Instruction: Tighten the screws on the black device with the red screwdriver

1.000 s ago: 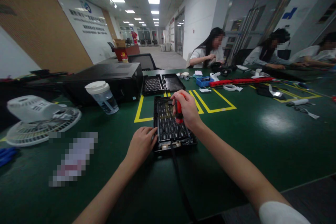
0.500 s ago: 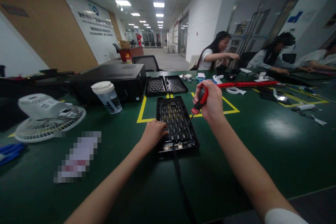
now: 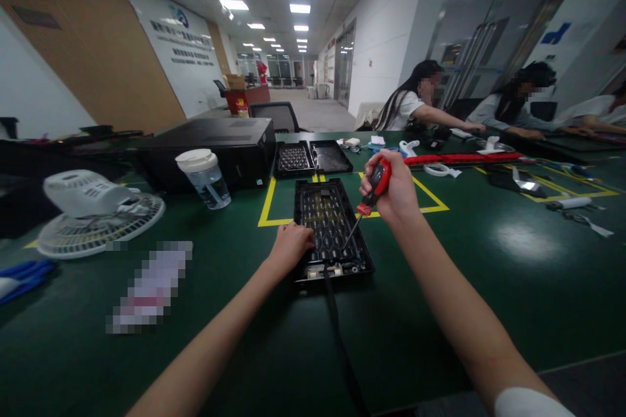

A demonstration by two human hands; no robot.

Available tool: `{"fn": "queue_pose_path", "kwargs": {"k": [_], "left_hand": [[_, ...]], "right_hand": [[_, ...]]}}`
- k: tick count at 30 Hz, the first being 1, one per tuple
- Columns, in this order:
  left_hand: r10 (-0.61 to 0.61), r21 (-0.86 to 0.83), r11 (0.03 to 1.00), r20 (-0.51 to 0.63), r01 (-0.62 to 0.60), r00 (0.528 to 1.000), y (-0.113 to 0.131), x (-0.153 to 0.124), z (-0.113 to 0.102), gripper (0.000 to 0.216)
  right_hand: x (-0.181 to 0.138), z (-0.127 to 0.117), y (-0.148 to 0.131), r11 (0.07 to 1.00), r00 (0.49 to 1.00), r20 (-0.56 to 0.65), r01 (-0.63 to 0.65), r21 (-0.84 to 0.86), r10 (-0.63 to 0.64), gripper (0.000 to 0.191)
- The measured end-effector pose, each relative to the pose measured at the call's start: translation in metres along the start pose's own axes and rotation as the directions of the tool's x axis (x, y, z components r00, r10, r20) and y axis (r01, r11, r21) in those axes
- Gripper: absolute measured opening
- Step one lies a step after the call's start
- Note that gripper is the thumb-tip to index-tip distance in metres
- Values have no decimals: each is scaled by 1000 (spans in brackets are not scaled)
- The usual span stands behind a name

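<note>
An opened black device shell (image 3: 327, 225) with a gridded inside lies on the green table, a black cable (image 3: 337, 339) running from its near end towards me. My left hand (image 3: 292, 245) rests on its near left edge, fingers curled over the rim. My right hand (image 3: 394, 190) is closed round a red and black screwdriver (image 3: 374, 187), held up to the right of the shell. The blade slants down to the left and its tip hovers over the shell's near right part.
Two more black trays (image 3: 312, 158) lie beyond the shell, past a yellow taped outline (image 3: 268, 204). At left stand a lidded plastic cup (image 3: 205, 178), a black box (image 3: 215, 148) and a white fan (image 3: 95, 212). Other people work at the far right among tools and a red bar (image 3: 460, 158).
My right hand lifted the screwdriver off the shell's far part and swung it to the right, tip now angled down over the near right. My left hand stayed on the rim.
</note>
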State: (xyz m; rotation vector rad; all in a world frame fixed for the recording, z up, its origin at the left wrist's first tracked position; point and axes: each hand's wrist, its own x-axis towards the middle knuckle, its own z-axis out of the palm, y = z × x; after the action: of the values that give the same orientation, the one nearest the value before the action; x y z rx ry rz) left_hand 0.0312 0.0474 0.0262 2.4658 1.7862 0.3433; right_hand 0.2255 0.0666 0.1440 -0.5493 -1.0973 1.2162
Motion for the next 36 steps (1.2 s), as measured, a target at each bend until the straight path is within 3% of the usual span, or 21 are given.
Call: {"fn": "queue_pose_path", "kwargs": {"k": [7,12,15,19,23,26,36], "left_hand": [[-28,-81,996,-45,25,999,1,-3,1,12],[-35,-154,988,-96,20,995,6,-9,-10,13],[-41,-317,948,-173,-16,984,10,-16,-17,11],[-90,-533,846,-148,-3,985,11,-27,-22,10],[-110,-804,591,8,71,994,12,-40,-22,13],[-119,-881,461,53,103,991,15,-50,-20,16],[-140,-908,408,42,97,989,24,-70,-5,19]], "right_hand": [[-2,0,-3,999,999,29,-38,32,37,24],[-3,2,-5,998,999,32,-39,59,37,21],[-4,2,-7,996,998,47,-42,77,39,20],[-4,2,-9,994,997,65,-44,98,38,23],[-5,0,-11,986,995,95,-55,155,40,23],[-5,0,-13,979,993,110,-54,194,33,23],[-11,1,-17,950,976,219,-50,307,-19,26]]}}
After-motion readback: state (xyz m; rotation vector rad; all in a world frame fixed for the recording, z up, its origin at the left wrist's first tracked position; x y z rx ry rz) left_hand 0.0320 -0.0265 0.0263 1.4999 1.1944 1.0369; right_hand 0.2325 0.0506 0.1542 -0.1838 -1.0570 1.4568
